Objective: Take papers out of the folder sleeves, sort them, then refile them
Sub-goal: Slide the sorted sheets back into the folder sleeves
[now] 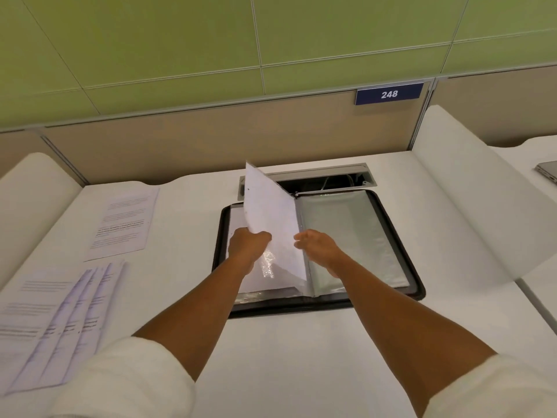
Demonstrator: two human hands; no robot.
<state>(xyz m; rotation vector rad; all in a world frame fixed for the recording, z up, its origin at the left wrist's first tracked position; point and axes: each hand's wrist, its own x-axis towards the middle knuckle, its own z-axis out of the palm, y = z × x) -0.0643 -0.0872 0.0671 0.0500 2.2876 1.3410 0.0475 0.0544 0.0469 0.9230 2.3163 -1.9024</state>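
Your left hand pinches the lower edge of a white sheet, thumb and fingers curled onto it, so that the sheet stands tilted above the open folder. The sheet's lower end seems to sit in a clear sleeve near the folder's spine, though the glare there makes that hard to confirm. Your right hand hovers just beside the sheet's right edge with its fingers loosely curved and spread, holding nothing.

The black-rimmed folder lies flat toward the back middle of the desk, its far edge touching the open cable hatch. Its right page shows empty, shiny plastic sleeves; its left page carries white paper.

Along the desk's left edge lie the papers already taken out: one printed page farther back, and a fanned stack of printed pages nearer the front left corner.

On the partition behind the desk's back right corner hangs a blue plate reading 248.
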